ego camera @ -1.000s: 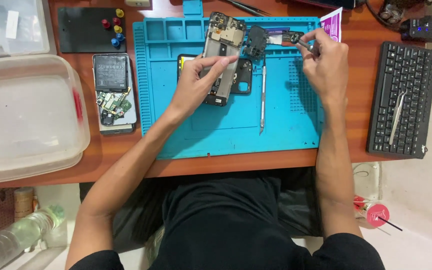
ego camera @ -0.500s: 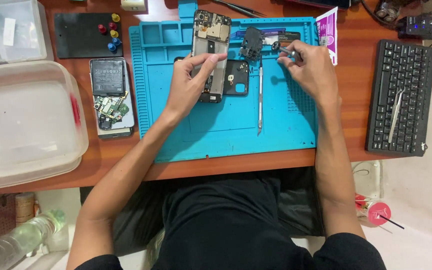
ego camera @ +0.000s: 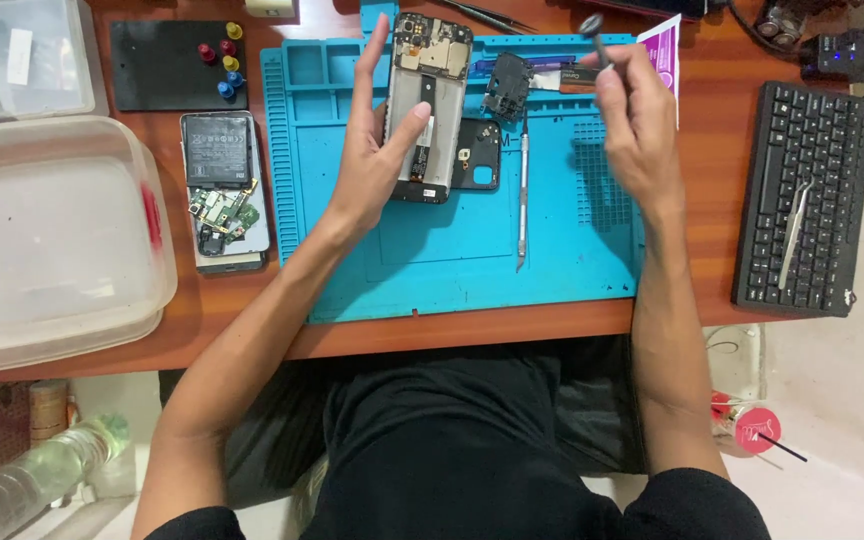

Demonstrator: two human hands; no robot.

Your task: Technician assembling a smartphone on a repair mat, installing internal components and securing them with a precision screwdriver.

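Blue repair mat (ego camera: pixel 572 260) spread on desk. Opened phone (ego camera: pixel 424 110) held over its upper part, clasped at the long edges by left hand (ego camera: pixel 372 160); judged light, rigid, fragile inside. Small screwdriver (ego camera: pixel 597 45) pinched by right hand (ego camera: pixel 637 115).

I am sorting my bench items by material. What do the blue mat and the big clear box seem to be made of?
Blue mat: probably silicone or soft rubber; matte, with moulded compartments and ridges.
Clear box: likely plastic; cloudy, translucent walls, rounded corners.
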